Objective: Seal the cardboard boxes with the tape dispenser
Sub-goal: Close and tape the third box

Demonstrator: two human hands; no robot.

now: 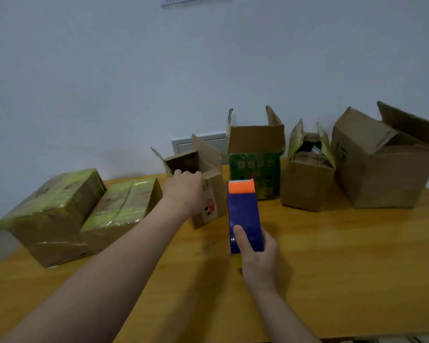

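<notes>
My right hand grips a blue tape dispenser with an orange toothed head, held above the table at centre. My left hand reaches forward and its fingers curl over the near rim of a small open cardboard box with its flaps up. To the right stand three more open boxes: a green printed one, a small brown one and a large brown one. At the left lie two closed boxes wrapped in yellowish tape.
All boxes sit on a wooden table against a pale wall. The table's near edge runs along the bottom right. A grey panel is on the wall behind the small open box.
</notes>
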